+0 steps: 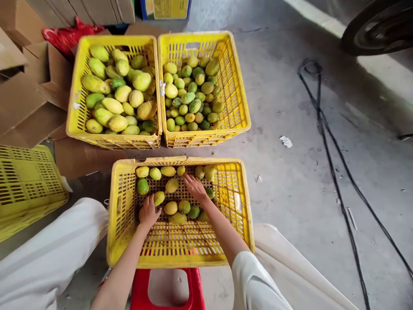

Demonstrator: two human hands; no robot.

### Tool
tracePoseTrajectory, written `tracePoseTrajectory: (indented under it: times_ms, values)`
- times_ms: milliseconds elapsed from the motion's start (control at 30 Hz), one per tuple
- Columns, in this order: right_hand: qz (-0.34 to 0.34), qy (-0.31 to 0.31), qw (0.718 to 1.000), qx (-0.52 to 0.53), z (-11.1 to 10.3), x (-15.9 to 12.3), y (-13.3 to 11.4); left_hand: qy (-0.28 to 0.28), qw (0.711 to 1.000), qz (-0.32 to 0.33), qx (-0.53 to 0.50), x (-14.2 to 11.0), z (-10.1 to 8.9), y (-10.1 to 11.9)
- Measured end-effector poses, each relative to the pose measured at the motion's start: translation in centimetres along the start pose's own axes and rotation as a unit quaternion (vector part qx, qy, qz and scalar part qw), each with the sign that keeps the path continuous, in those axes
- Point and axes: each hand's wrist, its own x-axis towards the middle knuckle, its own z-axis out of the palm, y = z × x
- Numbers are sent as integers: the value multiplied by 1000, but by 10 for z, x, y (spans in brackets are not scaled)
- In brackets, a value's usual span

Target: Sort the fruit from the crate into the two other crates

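Observation:
Both hands reach down into a yellow plastic crate (180, 260) in front of me, which holds a loose layer of oval yellow-green fruit that looks like papaya. My left hand (149, 213) is at the crate's left side, fingers spread, close beside a yellow-green fruit (159, 198); whether something lies under the palm is hidden. Farther in, my right hand (195, 188) stretches its fingers toward the back row, near a small yellow fruit (181, 170). A yellow fruit (172, 185) lies between the hands. Several more, such as a green one (194, 211), sit nearer to me.
Behind stand two yellow crates, the left one (72, 103) with larger fruit, the right one (240, 99) with smaller, greener fruit. A red stool (140, 292) is below my crate. Cardboard boxes (26, 103) and another yellow crate (30, 172) are left. A black cable (337, 189) lies right.

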Motion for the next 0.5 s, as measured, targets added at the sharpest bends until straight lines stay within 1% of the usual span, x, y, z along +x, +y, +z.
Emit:
tracePoseTrajectory:
  times_ms: [33,100,167,233,300,367,433,500]
  values:
    - [-25,-7,1000,-3,-2,17,-2,-6,1000,10,2,9,3,3]
    - [-36,-14,999,-6,-3,45,-5,-18,1000,20,3,25,9,7]
    - [-12,-14,1000,-3,-1,63,-3,-29,999,17,-1,39,13,9]
    - [43,-10,999,7,4,67,2,-45,999,4,-10,47,14,8]
    - [106,-4,994,31,9,60,9,-66,997,-16,-26,48,12,7]
    - [153,3,985,78,13,42,13,-82,995,-40,-49,42,6,6]
    - [175,9,972,156,16,20,10,-87,991,-59,-78,29,-3,8]
    - [181,19,950,253,17,-5,-2,-87,988,-67,-106,12,-15,14]
